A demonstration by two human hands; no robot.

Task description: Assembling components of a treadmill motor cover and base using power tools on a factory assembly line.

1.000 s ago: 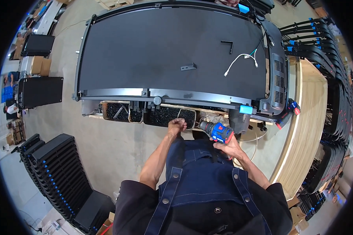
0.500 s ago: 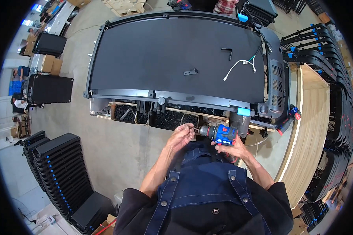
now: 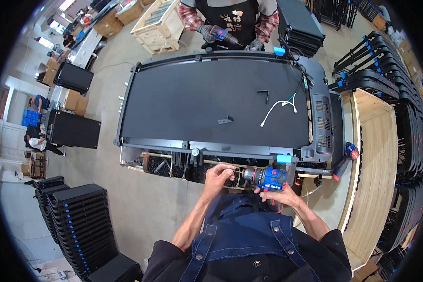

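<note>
My right hand (image 3: 285,194) grips a blue and black cordless drill (image 3: 271,177) by its handle, holding it level in front of my waist with the chuck toward the left. At the tip of the drill's thin bit (image 3: 238,172), the fingers of my left hand (image 3: 216,182) are pinched together; whatever small thing they may hold there is hidden. Just beyond both hands lies a treadmill-like frame with a broad black deck (image 3: 192,103). On that deck rest a small dark bracket (image 3: 225,120), a black L-shaped piece (image 3: 265,95) and a loose white cable (image 3: 273,112).
Bins of black hardware (image 3: 159,165) sit under the deck's near edge. A second drill (image 3: 346,160) is at the right, beside a long wooden crate (image 3: 373,183). Across the deck, a co-worker in gloves holds another drill (image 3: 224,35). Stacked black frames (image 3: 82,225) stand at left.
The view has tilted up, bringing the co-worker across the deck into sight. Both hands keep their grip around the drill, with my left fingers still at its bit.
</note>
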